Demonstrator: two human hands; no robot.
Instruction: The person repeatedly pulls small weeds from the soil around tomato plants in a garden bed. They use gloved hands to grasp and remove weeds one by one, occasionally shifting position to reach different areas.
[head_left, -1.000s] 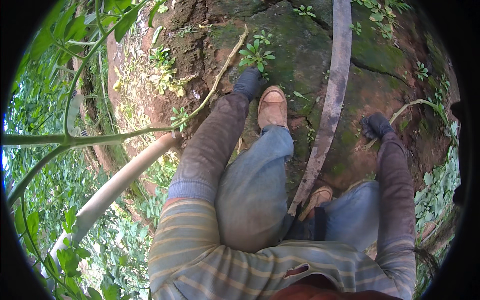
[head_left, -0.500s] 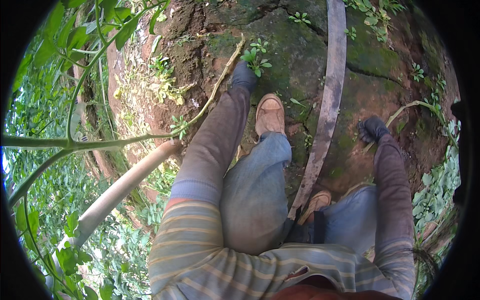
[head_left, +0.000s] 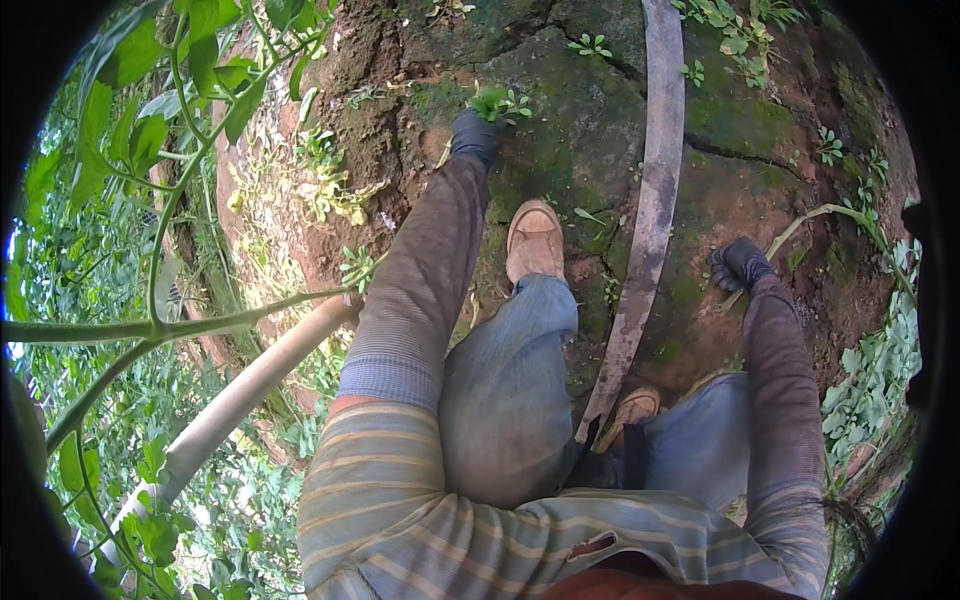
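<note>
My left hand (head_left: 477,140), in a dark glove, reaches to the mossy ground beyond my left shoe. Its fingers are closed around a small green weed (head_left: 493,104), whose leaves bunch at the fingertips. My right hand (head_left: 740,265), also gloved, is lowered to bare reddish soil on the right with its fingers curled in. A pale bent stem (head_left: 803,219) runs up to that wrist, and a short piece shows below the hand. Whether the fingers hold anything is hidden.
A long flat dark strip (head_left: 660,150) crosses the ground between my hands. A thick green plant stem (head_left: 240,318) and a pale pole (head_left: 250,390) stand close on the left. My left shoe (head_left: 535,238) is near the strip. Small weeds (head_left: 590,46) grow around.
My left hand has moved slightly forward onto the weed, and its leaves are now gathered together. The pale stem tip beside that hand is mostly hidden now. My right hand has hardly moved.
</note>
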